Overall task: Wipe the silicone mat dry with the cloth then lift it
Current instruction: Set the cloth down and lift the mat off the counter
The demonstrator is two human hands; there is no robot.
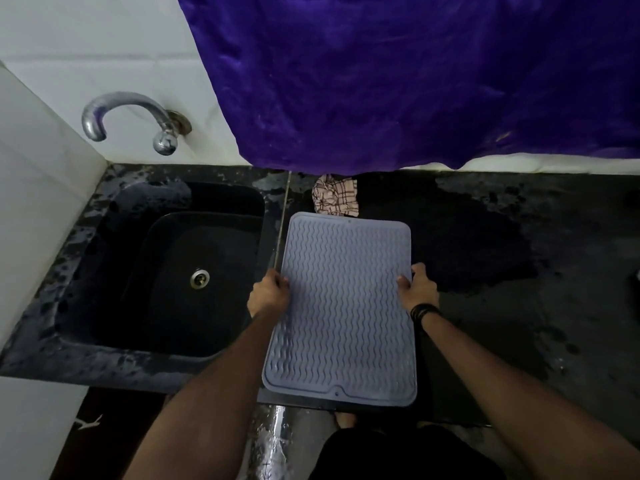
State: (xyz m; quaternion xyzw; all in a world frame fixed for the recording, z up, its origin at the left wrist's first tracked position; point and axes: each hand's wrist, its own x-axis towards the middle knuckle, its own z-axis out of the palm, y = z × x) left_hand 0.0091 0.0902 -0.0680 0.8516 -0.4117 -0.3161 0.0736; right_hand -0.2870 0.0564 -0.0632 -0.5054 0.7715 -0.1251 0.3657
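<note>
You gripped the mat (343,306) by both long edges, left hand (268,294) and right hand (417,291); cloth (334,195) lay aside. Lifting seemed underway; next needed an even raise.

The mat (343,306) is a pale grey-blue, covered all over in rows of raised wavy lines, with a plain smooth border of the same colour. The cloth (334,199) near the far edge of the table (519,271) is cream with a check of dark brown lines. The table is black stone, mottled with grey wet patches. The sink (166,271) at the left end is black too, with a silver drain ring. The tap (131,116) is shiny chrome. The wall (86,46) is white tile. A deep purple curtain (415,74) hangs over it. A black band (424,311) circles the right wrist.
</note>
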